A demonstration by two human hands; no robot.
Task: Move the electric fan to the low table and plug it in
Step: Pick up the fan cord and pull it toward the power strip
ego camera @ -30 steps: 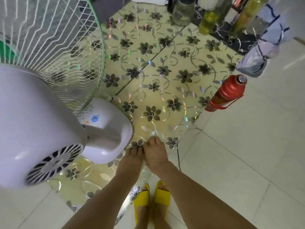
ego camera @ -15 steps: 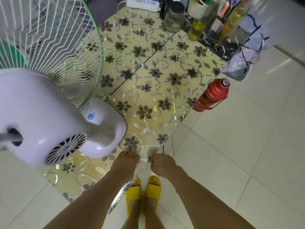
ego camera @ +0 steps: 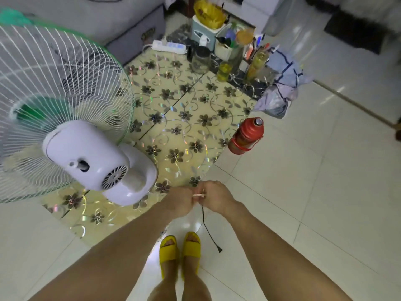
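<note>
The white electric fan (ego camera: pixel 95 157) with its green-rimmed wire cage stands on the near left part of the low table (ego camera: pixel 195 118), which has a yellow flowered top. My left hand (ego camera: pixel 180 200) and my right hand (ego camera: pixel 217 196) meet just off the table's near corner, both closed around the fan's bundled black cord (ego camera: pixel 208 229) and a small white tie. The cord's free end with the plug (ego camera: pixel 218 249) dangles below my hands, above the floor. A white power strip (ego camera: pixel 169 46) lies at the table's far edge.
A red thermos (ego camera: pixel 246 136) stands on the floor by the table's right corner. Jars, bottles and a container of utensils (ego camera: pixel 227 51) crowd the table's far right. A cloth bag (ego camera: pixel 280 92) hangs off that side. A grey sofa (ego camera: pixel 121 29) sits behind. My feet wear yellow slippers (ego camera: pixel 180 250).
My hands lifted off the table's near edge and drew back toward me with the cord; the plug end now hangs free. The view pulled up and away from the fan.
</note>
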